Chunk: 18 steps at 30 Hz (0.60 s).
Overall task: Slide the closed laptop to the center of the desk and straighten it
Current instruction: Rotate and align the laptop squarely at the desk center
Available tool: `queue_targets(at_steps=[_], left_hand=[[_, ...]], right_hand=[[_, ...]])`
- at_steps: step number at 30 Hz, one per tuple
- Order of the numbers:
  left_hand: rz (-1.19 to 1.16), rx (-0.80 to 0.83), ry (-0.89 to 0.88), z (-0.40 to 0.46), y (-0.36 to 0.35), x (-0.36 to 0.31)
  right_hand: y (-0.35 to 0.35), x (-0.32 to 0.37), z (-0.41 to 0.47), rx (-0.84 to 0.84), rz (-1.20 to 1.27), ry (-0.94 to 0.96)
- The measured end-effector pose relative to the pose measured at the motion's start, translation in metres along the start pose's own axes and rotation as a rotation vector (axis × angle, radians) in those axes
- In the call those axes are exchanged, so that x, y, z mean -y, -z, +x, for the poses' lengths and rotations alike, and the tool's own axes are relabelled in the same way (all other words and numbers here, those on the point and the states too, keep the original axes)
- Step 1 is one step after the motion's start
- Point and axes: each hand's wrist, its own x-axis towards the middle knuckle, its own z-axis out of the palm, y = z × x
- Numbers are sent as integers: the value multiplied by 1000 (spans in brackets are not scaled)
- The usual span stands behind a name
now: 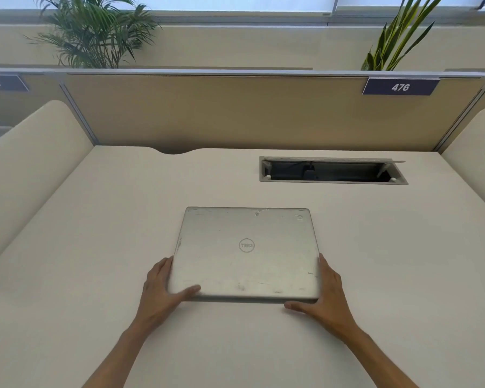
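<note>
A closed silver laptop point(247, 253) with a round logo on its lid lies flat on the cream desk point(95, 247), near the middle, its edges roughly square to the desk's back edge. My left hand point(163, 289) grips its near left corner, thumb on the lid and fingers along the left side. My right hand point(324, 295) holds the near right corner, fingers along the right side and thumb against the front edge.
An open cable tray point(333, 170) is cut into the desk at the back right. A tan partition point(235, 113) with a "476" tag point(401, 86) closes the back. Curved cream side panels point(31, 152) flank the desk. Plants point(95, 32) stand behind the partition.
</note>
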Motion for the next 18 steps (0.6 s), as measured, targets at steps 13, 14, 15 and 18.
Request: queue_targets(at_steps=[13, 14, 15, 18], left_hand=[[99, -28, -52, -6, -1, 2], [103, -27, -45, -6, -1, 1], [110, -29, -41, -6, -1, 0], [131, -37, -43, -7, -1, -4]], right_hand=[[-4, -11, 0, -65, -35, 31], [-4, -10, 0, -64, -32, 28], [-5, -10, 0, -65, -27, 26], [-6, -9, 0, -81, -11, 6]])
